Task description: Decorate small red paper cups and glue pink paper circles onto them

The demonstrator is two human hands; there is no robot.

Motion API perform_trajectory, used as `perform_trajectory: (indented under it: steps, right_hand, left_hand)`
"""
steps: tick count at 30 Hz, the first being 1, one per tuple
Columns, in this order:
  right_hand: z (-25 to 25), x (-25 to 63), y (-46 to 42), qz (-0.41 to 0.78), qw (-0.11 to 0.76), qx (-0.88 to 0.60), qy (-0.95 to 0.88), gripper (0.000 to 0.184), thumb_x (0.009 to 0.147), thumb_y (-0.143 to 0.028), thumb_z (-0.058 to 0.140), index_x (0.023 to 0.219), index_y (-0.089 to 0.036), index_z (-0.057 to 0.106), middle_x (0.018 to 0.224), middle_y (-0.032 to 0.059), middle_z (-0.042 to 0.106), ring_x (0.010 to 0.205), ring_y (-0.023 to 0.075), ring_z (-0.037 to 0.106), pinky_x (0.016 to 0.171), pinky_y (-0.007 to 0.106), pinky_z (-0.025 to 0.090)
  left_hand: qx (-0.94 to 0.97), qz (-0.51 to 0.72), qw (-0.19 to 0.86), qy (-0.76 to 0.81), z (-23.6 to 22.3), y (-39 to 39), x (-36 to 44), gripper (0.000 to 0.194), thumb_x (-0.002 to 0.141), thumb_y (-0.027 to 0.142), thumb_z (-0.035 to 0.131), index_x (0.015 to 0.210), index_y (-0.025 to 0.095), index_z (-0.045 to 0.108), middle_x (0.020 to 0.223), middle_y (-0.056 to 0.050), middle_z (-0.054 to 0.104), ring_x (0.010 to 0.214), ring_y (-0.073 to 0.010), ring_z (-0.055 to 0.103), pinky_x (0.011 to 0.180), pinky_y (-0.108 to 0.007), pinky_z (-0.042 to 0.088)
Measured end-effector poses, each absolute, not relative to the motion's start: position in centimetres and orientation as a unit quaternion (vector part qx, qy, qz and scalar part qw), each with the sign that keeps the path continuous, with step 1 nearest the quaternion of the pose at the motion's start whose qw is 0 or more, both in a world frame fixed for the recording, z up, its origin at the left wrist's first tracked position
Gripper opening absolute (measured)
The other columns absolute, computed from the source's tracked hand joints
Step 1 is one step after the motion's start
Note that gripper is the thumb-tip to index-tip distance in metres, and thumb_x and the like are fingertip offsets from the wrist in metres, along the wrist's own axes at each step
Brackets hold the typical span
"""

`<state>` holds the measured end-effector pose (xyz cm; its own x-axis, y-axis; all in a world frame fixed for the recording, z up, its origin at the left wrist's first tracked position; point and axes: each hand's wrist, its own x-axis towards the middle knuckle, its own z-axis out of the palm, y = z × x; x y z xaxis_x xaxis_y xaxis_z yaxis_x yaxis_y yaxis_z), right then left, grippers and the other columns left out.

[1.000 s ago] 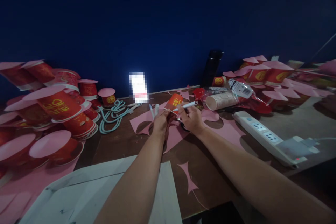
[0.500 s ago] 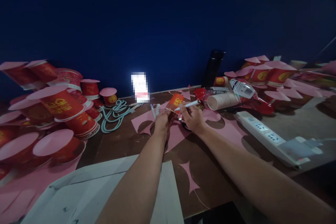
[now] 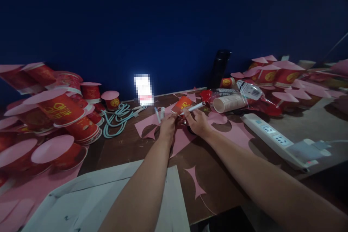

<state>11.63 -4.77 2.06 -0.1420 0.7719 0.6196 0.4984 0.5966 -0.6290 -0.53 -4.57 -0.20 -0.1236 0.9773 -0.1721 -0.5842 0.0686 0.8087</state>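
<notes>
Pinched near its rim, a red paper cup (image 3: 183,103) with gold lettering is tilted in my left hand (image 3: 168,126). My right hand (image 3: 199,123) is closed around a white pen (image 3: 196,106), its lower end close to the cup's rim. The fingers partly hide where pen and cup meet. Beneath both hands lies a pink paper sheet (image 3: 181,143) with round cutouts. Left of the cup are a thin pen (image 3: 157,115) and a small white tube (image 3: 162,112).
Red cups with pink paper discs (image 3: 61,107) crowd the left; more cups (image 3: 290,74) stand at right. A bagged stack of white cups (image 3: 230,103), a power strip (image 3: 272,139), a coiled cable (image 3: 116,121), a black bottle (image 3: 219,69) and a white board (image 3: 108,192) surround the hands.
The view has shifted slightly. The white pen's lower end has moved a little left and down along the cup's rim. Both hands keep their grip.
</notes>
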Motion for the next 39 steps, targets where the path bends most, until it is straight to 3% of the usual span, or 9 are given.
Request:
perform_trajectory:
  steps: [8, 13, 24, 32, 39]
  right_hand:
    - [1.6, 11.7, -4.6, 0.133, 0.496, -0.434, -0.74, 0.037, 0.094, -0.041, 0.044, 0.071, -0.019, 0.063, 0.064, 0.0039, 0.065, 0.061, 0.0159, 0.061, 0.06, 0.025, 0.046]
    - [1.4, 11.7, -4.5, 0.113, 0.517, -0.431, -0.73, 0.033, 0.094, -0.041, 0.045, 0.081, -0.018, 0.067, 0.073, 0.0056, 0.068, 0.07, 0.0173, 0.064, 0.064, 0.026, 0.048]
    - [1.5, 11.8, -4.3, 0.068, 0.546, -0.42, -0.721, 0.029, 0.094, -0.038, 0.045, 0.092, -0.02, 0.067, 0.095, 0.0106, 0.072, 0.091, 0.0224, 0.067, 0.084, 0.035, 0.05]
    - [1.9, 11.7, -4.7, 0.108, 0.508, -0.439, -0.733, 0.035, 0.093, -0.042, 0.046, 0.078, -0.018, 0.067, 0.074, 0.0063, 0.069, 0.071, 0.0187, 0.066, 0.068, 0.027, 0.048]
    - [1.5, 11.8, -4.3, 0.087, 0.534, -0.454, -0.708, 0.033, 0.093, -0.042, 0.045, 0.089, -0.018, 0.067, 0.068, 0.0054, 0.068, 0.072, 0.0198, 0.065, 0.066, 0.028, 0.049]
  left_hand:
    - [0.257, 0.643, 0.616, 0.376, -0.7, -4.3, -0.6, 0.036, 0.072, 0.019, 0.068, 0.107, 0.021, 0.058, 0.064, 0.002, 0.063, 0.051, -0.0112, 0.059, 0.056, -0.025, 0.053]
    - [0.257, 0.63, 0.618, 0.394, -0.6, -4.1, -0.6, 0.035, 0.073, 0.018, 0.067, 0.107, 0.016, 0.06, 0.062, -0.002, 0.063, 0.051, -0.0122, 0.06, 0.051, -0.022, 0.051]
    - [0.257, 0.621, 0.622, 0.401, 0.7, -5.5, -0.5, 0.047, 0.077, 0.017, 0.063, 0.123, 0.022, 0.052, 0.066, -0.002, 0.064, 0.051, -0.014, 0.06, 0.043, -0.021, 0.049]
    - [0.209, 0.657, 0.611, 0.39, 0.6, -4.8, -0.3, 0.04, 0.078, 0.009, 0.059, 0.115, 0.022, 0.056, 0.06, 0.002, 0.061, 0.051, -0.0099, 0.06, 0.052, -0.02, 0.053]
    - [0.175, 0.655, 0.623, 0.39, 1.1, -5.2, -0.6, 0.036, 0.077, 0.01, 0.061, 0.112, 0.019, 0.056, 0.065, 0.001, 0.064, 0.054, -0.0098, 0.062, 0.053, -0.019, 0.054]
